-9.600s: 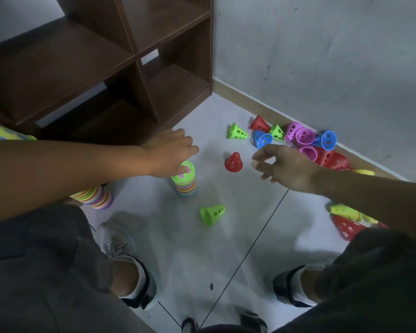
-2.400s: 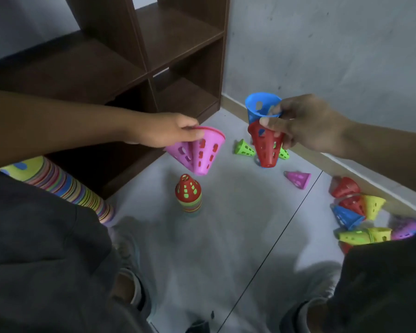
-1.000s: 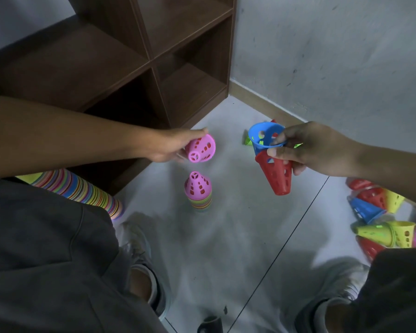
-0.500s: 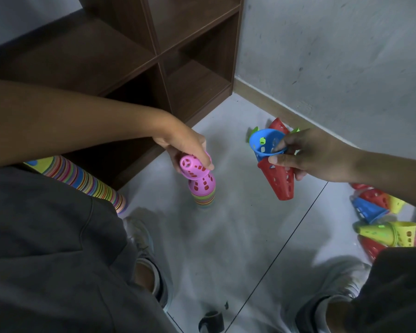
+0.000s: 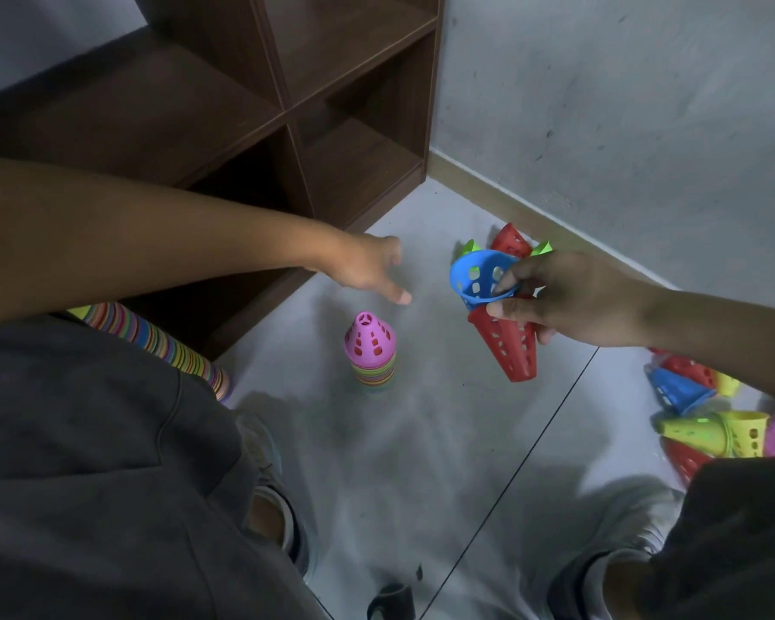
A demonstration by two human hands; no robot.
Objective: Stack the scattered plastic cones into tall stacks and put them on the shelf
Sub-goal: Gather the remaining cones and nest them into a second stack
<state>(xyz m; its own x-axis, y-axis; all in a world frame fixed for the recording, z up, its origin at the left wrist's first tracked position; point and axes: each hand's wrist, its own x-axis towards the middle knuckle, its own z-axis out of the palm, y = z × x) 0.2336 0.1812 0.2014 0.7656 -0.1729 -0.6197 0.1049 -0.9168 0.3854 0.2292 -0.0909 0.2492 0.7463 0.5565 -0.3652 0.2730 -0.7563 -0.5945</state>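
Since the earlier frame, the left hand [image 5: 368, 270] is lifting clear of the short stack [image 5: 371, 355], now pink-capped, perforated, standing mid-floor before the shelf [image 5: 287, 105]; fingers relaxed, empty. The right hand [image 5: 573, 297] is gripping a blue cone [image 5: 475, 279] and a red cone [image 5: 508, 346].

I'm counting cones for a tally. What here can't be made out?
Head view only:
- Tall striped stack: top hidden behind the left arm, so its height is unknown.
- Loose cone pile: cut off by the right edge and a knee.
- Small stack: lower rims too thin to count.
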